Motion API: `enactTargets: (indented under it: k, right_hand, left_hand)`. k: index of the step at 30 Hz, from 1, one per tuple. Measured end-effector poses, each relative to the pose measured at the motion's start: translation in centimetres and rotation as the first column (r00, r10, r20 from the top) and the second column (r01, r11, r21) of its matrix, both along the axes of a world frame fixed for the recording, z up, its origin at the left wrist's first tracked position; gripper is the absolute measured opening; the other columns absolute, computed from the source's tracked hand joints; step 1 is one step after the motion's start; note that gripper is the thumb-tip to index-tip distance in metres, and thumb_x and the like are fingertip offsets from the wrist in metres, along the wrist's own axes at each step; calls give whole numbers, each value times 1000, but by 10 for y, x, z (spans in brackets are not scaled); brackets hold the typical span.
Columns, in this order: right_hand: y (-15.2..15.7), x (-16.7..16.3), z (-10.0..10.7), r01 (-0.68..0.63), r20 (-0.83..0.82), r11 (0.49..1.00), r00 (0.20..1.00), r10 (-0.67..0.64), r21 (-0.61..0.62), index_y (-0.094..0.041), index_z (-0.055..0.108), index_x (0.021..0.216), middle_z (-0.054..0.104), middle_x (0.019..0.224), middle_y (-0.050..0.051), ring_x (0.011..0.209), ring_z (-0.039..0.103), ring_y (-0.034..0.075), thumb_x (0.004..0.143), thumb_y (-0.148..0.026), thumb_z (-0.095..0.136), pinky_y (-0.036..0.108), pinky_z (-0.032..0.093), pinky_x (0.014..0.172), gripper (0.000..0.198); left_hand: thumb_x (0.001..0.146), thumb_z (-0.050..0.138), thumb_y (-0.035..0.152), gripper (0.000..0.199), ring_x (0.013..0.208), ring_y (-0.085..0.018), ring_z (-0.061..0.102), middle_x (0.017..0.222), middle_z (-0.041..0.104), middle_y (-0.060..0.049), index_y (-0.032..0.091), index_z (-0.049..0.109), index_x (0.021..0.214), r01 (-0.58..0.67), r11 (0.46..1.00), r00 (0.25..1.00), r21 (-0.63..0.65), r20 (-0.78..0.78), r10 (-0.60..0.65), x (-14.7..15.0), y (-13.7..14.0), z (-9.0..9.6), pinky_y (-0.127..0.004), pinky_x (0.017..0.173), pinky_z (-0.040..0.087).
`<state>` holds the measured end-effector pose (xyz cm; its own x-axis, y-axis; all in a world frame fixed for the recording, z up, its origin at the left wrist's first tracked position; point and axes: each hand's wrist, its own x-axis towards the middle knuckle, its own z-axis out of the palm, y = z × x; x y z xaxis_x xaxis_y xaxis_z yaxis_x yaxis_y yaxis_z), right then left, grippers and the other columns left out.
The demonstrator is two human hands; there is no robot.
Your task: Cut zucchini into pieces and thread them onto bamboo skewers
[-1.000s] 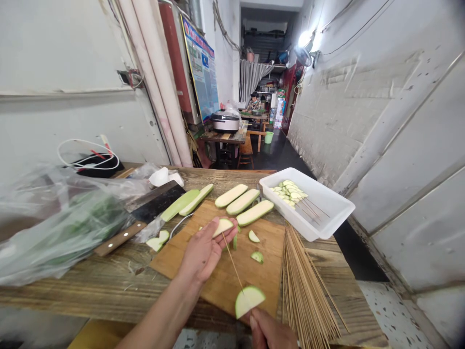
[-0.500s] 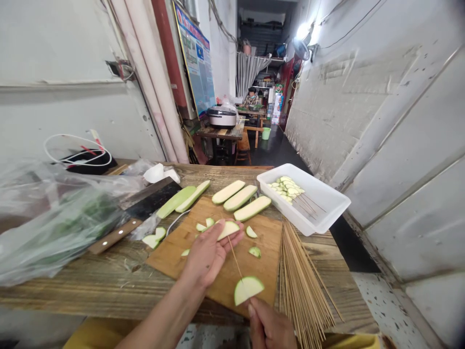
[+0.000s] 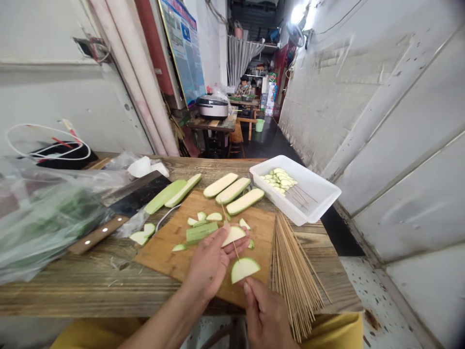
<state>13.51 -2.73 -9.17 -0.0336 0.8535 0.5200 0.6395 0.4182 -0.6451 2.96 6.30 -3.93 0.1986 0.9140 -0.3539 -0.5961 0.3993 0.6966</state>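
Note:
Between the fingers and thumb of my left hand (image 3: pixel 212 259) is a pale half-round zucchini slice (image 3: pixel 234 236) with a green rim. A thin bamboo skewer (image 3: pixel 236 250) runs through it, its tip showing beyond the slice. Lower on the same skewer sits a second zucchini slice (image 3: pixel 246 270). My right hand (image 3: pixel 267 310) pinches the skewer's near end just below that slice. Both hands are over a wooden cutting board (image 3: pixel 170 257). A sliced green zucchini piece (image 3: pixel 200 232) and several loose slices lie on the board, partly hidden by my left hand.
A bundle of bamboo skewers (image 3: pixel 294 276) lies right of the board. Behind it stands a white plastic tub (image 3: pixel 316 191) with skewered slices. Halved zucchinis (image 3: pixel 232 190) lie along the board's far edge. At left are a cleaver (image 3: pixel 100 234) and a plastic bag (image 3: pixel 54 218) of greens.
My right hand has pushed up along the skewer, bringing the lower slice closer to the one in my left hand. More skewer tip sticks out beyond. The view has shifted slightly.

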Motion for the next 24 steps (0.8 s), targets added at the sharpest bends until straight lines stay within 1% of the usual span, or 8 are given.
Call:
enactTargets:
  k: [8, 11, 13, 15, 17, 19, 22, 24]
  right_hand:
    - [5, 5, 10, 42, -118, 994, 992, -54, -103, -16, 58, 79, 59, 62, 3, 55, 58, 14, 91, -15, 36, 21, 41, 53, 25]
    - [5, 20, 7, 67, -241, 976, 963, -117, -206, -16, 59, 79, 54, 61, 1, 54, 53, 13, 93, -23, 39, 21, 38, 51, 24]
    - [4, 33, 3, -5, -422, 934, 893, -157, -357, -17, 58, 81, 41, 53, -5, 45, 40, 10, 94, -31, 41, 20, 29, 43, 25]
    - [4, 44, -3, -133, -608, 879, 768, -201, -458, -17, 57, 84, 27, 50, -9, 41, 26, 8, 94, -38, 43, 18, 19, 39, 27]
    - [2, 51, -9, -187, -698, 857, 673, -244, -480, -17, 56, 85, 24, 49, -11, 41, 21, 7, 93, -42, 45, 18, 15, 39, 28]
    - [0, 54, -12, -188, -722, 856, 639, -266, -482, -17, 56, 84, 26, 48, -11, 42, 22, 6, 91, -43, 48, 17, 16, 39, 29]
    - [-2, 55, -13, -297, -780, 824, 574, -249, -482, -16, 57, 81, 27, 47, -11, 40, 20, 5, 89, -44, 53, 16, 15, 37, 29]
    - [-2, 56, -12, -401, -832, 791, 505, -231, -463, -16, 57, 78, 25, 45, -12, 38, 16, 4, 88, -44, 55, 16, 14, 35, 30]
  left_hand:
    - [80, 57, 40, 38, 97, -25, 62, 105, 67, -13, 14, 62, 107, 148, 988, 986, 35, -82, -145, 8, -15, -7, -32, 77, 51]
    - [84, 46, 51, 54, 103, -24, 60, 117, 62, -13, 19, 48, 127, 77, 984, 960, 158, -277, -31, -12, -1, -14, -39, 85, 49]
    - [83, 48, 47, 55, 104, -23, 59, 119, 61, -10, 23, 40, 132, 6, 916, 812, 402, -536, 230, -32, 15, -21, -42, 91, 45]
    - [80, 55, 42, 48, 107, -24, 57, 114, 64, -8, 23, 51, 123, 239, 784, 480, 574, -771, 418, -50, 31, -28, -43, 97, 38]
    - [79, 56, 38, 37, 110, -27, 55, 114, 64, -9, 22, 59, 112, 552, 634, 223, 541, -829, 512, -59, 45, -35, -46, 99, 34]
    - [80, 56, 32, 35, 114, -29, 52, 116, 63, -10, 22, 59, 113, 737, 553, 30, 389, -836, 549, -59, 53, -40, -51, 102, 28]
    - [77, 57, 19, 41, 117, -31, 49, 120, 61, -13, 19, 55, 118, 820, 532, -119, 214, -844, 523, -51, 61, -47, -55, 104, 18]
    - [73, 59, 14, 42, 117, -31, 49, 120, 61, -13, 19, 57, 115, 820, 541, -87, 189, -892, 443, -46, 67, -51, -56, 105, 13]
